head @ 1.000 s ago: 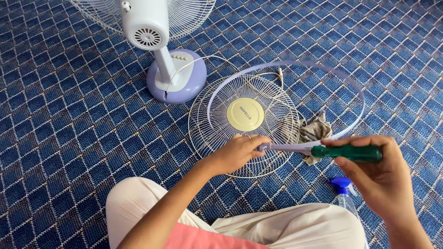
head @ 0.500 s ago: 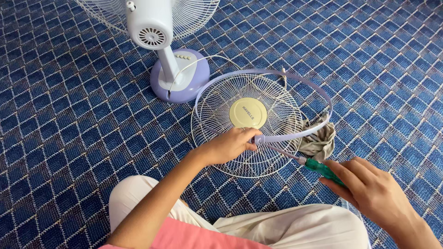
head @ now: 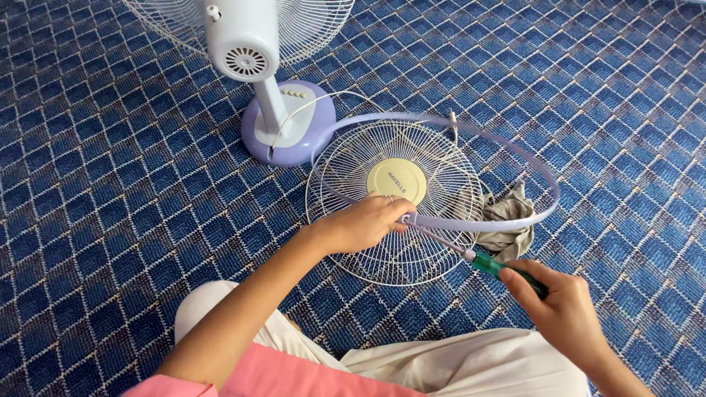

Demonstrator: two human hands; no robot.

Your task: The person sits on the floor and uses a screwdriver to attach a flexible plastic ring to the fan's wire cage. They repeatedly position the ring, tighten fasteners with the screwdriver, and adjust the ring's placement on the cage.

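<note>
Head view: my left hand (head: 365, 224) pinches the lilac rim band (head: 507, 220) over the wire grille (head: 397, 254); my right hand (head: 562, 309) grips a green screwdriver (head: 507, 270), whose tip could slip off the clamp.

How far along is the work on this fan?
Done: the wire guard lies off the fan on the carpet. In hand: left hand pinches the lilac rim band at its clasp; right hand drives a green-handled screwdriver into it. Left: the clasp isn't resolved.

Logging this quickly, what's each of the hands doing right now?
Left hand: closed on the lilac guard ring.
Right hand: closed on the green-handled screwdriver.
</note>
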